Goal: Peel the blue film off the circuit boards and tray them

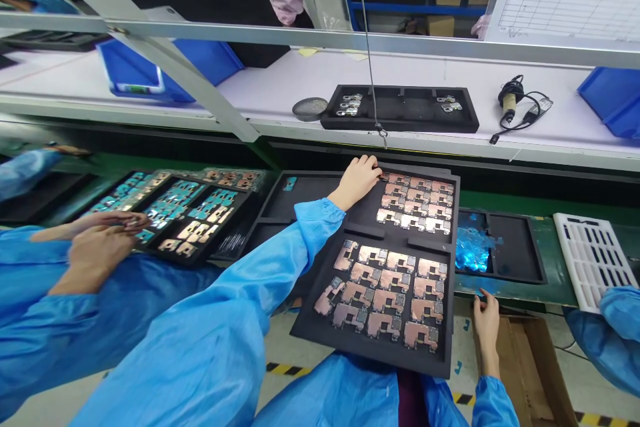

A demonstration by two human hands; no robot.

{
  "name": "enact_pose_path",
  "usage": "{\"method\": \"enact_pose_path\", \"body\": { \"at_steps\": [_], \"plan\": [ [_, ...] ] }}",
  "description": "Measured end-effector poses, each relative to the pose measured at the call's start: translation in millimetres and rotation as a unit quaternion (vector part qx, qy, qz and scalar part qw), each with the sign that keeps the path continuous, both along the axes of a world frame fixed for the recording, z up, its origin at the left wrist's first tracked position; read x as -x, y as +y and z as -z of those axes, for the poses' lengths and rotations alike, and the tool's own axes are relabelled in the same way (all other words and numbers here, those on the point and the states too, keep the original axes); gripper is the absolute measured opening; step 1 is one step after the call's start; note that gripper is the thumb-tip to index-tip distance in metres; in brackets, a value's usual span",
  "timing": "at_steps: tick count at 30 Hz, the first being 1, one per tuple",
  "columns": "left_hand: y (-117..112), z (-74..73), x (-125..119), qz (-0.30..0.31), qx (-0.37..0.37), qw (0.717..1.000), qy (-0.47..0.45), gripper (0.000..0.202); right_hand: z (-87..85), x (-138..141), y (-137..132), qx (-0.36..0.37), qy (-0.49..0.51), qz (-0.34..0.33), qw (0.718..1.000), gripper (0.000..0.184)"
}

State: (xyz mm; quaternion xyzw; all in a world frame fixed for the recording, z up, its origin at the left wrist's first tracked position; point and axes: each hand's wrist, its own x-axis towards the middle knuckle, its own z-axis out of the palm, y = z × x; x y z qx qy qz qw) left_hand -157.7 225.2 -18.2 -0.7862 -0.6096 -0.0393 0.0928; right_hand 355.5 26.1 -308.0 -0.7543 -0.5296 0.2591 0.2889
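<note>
Left hand (356,181): your fingers (370,163) curl over the far rim of the black foam tray (350,350).
Right hand (486,323): fingers loosely curled, empty, just beside the tray, near the cardboard box (525,373).
Copper circuit boards (383,327): in rows in the tray.

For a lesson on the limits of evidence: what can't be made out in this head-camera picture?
All in the head view:
- Underside of the black foam tray: hidden by the tray itself.
- Markings on the copper-coloured boards: too small to read.
- Grip of the left hand beneath the tray's rim: hidden by the tray.
- Anything held by the co-worker's hands: hidden by their fingers.
- Lower end of the cardboard box: cut off by the bottom edge.
</note>
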Motion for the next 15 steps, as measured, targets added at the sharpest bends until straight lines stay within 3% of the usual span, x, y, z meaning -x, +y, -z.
{"method": "enact_pose_path", "body": {
  "at_steps": [12, 15],
  "plan": [
    [-9.6, -1.2, -2.7, -0.034, 0.029, 0.996, -0.077, 0.035, -1.2, 2.7, -11.7, 0.002, 0.014, -0.005, 1.0, 0.066],
    [-11.8, -4.4, 9.5, -0.044, 0.03, 0.992, -0.116, 0.031, -6.5, 0.5, -11.2, 0.008, 0.017, -0.01, 1.0, 0.067]
  ]
}}
